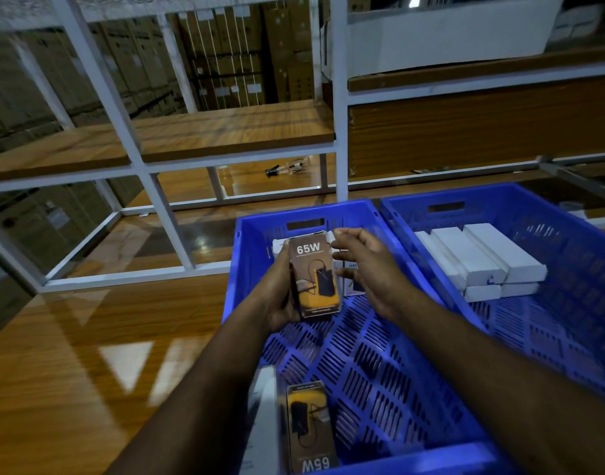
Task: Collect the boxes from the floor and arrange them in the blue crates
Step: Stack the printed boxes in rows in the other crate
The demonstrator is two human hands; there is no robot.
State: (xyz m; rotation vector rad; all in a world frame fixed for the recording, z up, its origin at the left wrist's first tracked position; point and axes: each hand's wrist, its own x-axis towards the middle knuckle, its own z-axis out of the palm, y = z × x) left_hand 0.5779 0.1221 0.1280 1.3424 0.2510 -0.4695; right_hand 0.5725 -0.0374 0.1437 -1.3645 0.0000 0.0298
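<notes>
Far left of the fingers, white shelf framing [99,94] stands over a glossy wooden floor [71,337], with stacked brown cartons [225,63] behind it.

The left hand [280,296] reaches over the left blue crate [373,365] and grips a dark box marked 65W [314,279]. Its fingers [291,269] curl around the box's left edge, while the palm and thumb side sit behind and under the lower end. The box stands nearly upright, printed face toward the camera: white "65W" at the top, a black charger pictured on an orange field below, small text near the bottom edge too fine to read. It is held above the crate's perforated floor, toward the far wall.

Just right of the box, the right hand [366,269] hovers with its fingers spread and lightly bent, holding nothing. Its fingertips [342,233] lie close to the box's upper right corner; whether they touch cannot be told. Behind both hands, pale boxes [280,246] lie against the crate's far wall.

Below the wrists, at the near edge of the same crate, a second 65W box [311,430] lies with its lettering upside down, beside a white box [263,419].

Further right, touching the first crate, the right blue crate [568,320] holds a stack of white boxes [482,258] lying flat, well apart from either hand.
</notes>
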